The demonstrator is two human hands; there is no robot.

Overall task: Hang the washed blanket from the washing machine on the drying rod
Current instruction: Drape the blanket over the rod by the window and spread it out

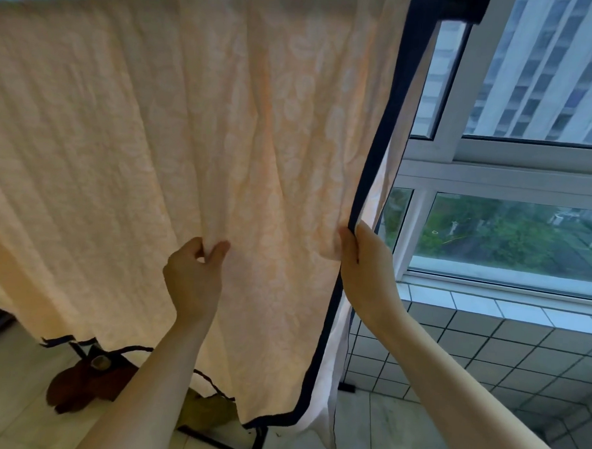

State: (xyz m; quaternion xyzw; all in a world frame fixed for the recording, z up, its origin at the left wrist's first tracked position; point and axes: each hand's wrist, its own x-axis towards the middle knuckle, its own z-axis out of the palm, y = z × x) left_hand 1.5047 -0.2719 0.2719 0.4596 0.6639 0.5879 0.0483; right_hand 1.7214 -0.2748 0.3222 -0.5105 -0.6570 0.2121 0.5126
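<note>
Reaches up with both bare forearms, from 6 and 5 o'clock toward the middle of the view. Pinches a raised fold of the blanket (139,132) with the left hand (194,274), just below centre: thumb and curled fingers (219,248) clamped on the cloth, back of the hand to the camera, wrist straight. Grips the blanket's navy edge (367,180) with the right hand (364,261), a touch toward 4 o'clock, thumb pressed along the near side, other fingers wrapped behind and mostly hidden. Holds the two hands near each other, the right a little higher, with cream leaf-patterned cloth between them. Spread wide from 9 to 1 o'clock and draped over the top: the blanket itself, with the rod under the fold out of sight and only a dark bar end (466,11) peeking out at 1 o'clock. Past the navy edge toward 5 o'clock, a white back layer (336,362) hanging lower than the front. Blocks nearly everything behind it. Below the hem at 7 o'clock, on the pale floor, a brown bag (87,381); beside it at 6 o'clock, an olive cloth (208,410) and a black frame (224,442). Off at 3 o'clock, a window (476,171) with trees and a high-rise outside, and beneath it at 4 o'clock a tiled wall (486,351), well apart from the hands.
</note>
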